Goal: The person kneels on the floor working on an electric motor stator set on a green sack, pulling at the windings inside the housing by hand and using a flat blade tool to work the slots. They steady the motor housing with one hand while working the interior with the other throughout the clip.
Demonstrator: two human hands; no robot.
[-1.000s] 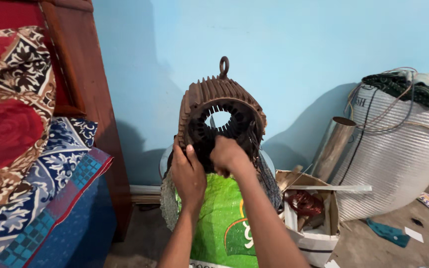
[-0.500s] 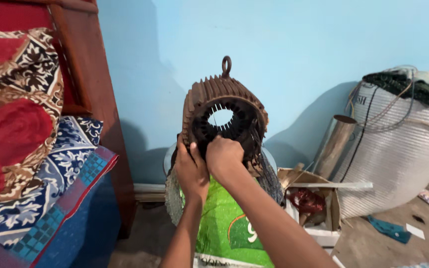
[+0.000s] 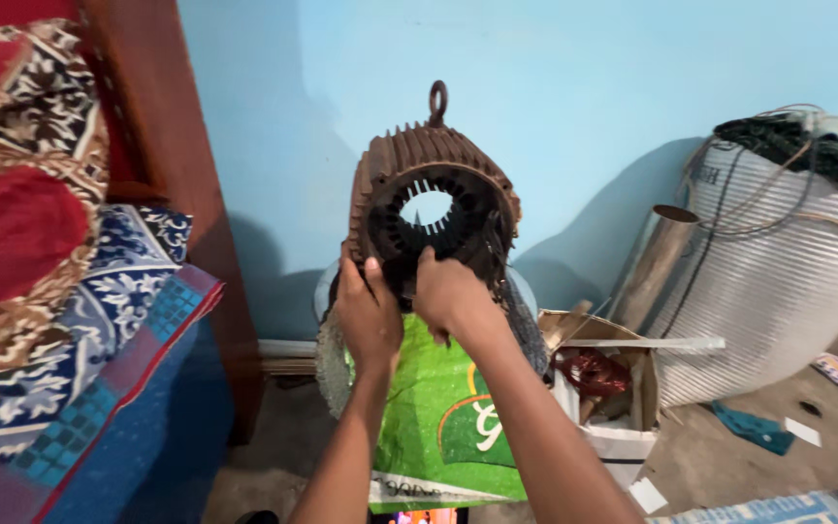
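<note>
Both hands are on the lower front rim of a rusty brown motor housing point(image 3: 432, 209), a ribbed iron shell with a round opening and dark winding slots inside. The left hand point(image 3: 369, 315) has its fingers clamped over the rim at the lower left, and the right hand point(image 3: 450, 296) has its fingers closed on the rim just beside it. The housing stands in the middle of the scene, near the blue wall point(image 3: 584, 87), on top of a support covered with a green sack point(image 3: 438, 417); a lifting ring point(image 3: 436, 100) sticks up at its top.

In my judgement, the main risk is that the housing tips or rolls toward the person. It looks heavy, the grip is only on the low edge, and the sack under it may slide. The slot edges could also hurt the fingertips.

At the right stand an open cardboard box point(image 3: 603, 388) with scraps, a leaning metal pipe point(image 3: 657, 257) and a big white woven bag point(image 3: 778, 272) with cables, so there is little room on that side. At the left, a bed with a patterned blanket point(image 3: 60, 320) and a wooden frame point(image 3: 172, 165) closes the other side.
</note>
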